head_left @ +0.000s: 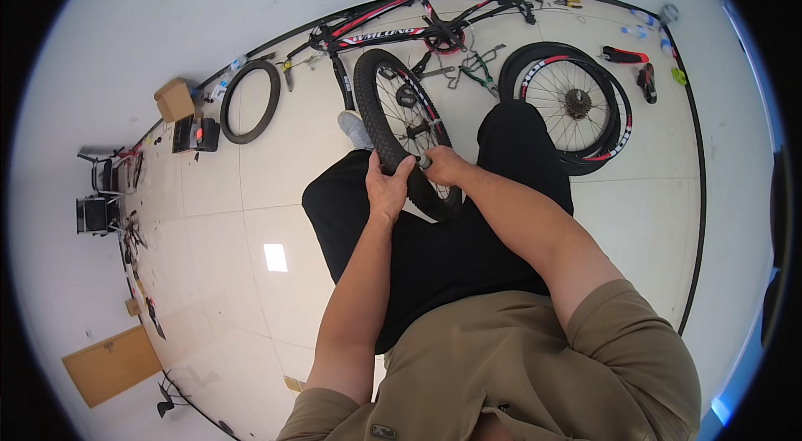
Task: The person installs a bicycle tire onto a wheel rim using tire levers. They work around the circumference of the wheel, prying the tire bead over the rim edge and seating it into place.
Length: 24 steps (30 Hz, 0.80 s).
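Note:
A bicycle wheel (370,98) with a knobby black tyre stands tilted between my knees, its spokes and hub facing right. My left hand (388,189) is closed around the tyre's outer left side near the bottom. My right hand (446,165) is closed at the inner side of the rim, on the right of the wheel. A small grey piece (424,162) shows at its fingertips; what kind of thing it is, I cannot make out. The fingers of my right hand are partly hidden.
Beyond the wheel lies a black and red bike frame (384,37). Another wheel with loose tyre (518,65) lies at the right, a bare tyre (227,115) at the left. A toolbox (196,134), a cardboard box (174,100), a green chain tool (478,73) and bottles (639,30) are around.

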### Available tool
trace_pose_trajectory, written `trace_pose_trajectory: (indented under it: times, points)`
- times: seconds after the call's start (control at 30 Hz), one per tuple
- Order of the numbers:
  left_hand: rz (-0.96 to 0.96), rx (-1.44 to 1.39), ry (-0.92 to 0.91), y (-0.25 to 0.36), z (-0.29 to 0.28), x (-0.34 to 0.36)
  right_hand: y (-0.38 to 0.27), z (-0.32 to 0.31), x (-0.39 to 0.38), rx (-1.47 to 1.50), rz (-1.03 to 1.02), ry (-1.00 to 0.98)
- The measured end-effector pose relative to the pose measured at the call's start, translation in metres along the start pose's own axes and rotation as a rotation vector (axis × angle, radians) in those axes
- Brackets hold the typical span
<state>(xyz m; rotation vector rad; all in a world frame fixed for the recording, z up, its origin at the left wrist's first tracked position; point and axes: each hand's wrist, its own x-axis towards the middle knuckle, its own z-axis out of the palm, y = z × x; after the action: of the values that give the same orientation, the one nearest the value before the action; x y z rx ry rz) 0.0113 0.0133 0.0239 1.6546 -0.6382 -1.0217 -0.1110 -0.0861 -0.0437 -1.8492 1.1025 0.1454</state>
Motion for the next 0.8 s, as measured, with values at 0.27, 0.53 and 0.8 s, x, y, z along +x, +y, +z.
trace_pose_trajectory:
  times: [0.27, 0.53, 0.8]
  points:
    - [0.024, -0.056, 0.0, 0.004, 0.001, -0.002, -0.003, -0.003, -0.006, 0.054, -0.078, 0.064]
    - [-0.005, -0.007, 0.004, 0.009, 0.003, -0.003, 0.014, 0.004, 0.001, 0.048, -0.099, 0.103]
    - [0.006, 0.042, -0.007, -0.001, -0.002, 0.001, 0.005, 0.004, -0.012, 0.062, -0.062, 0.103]
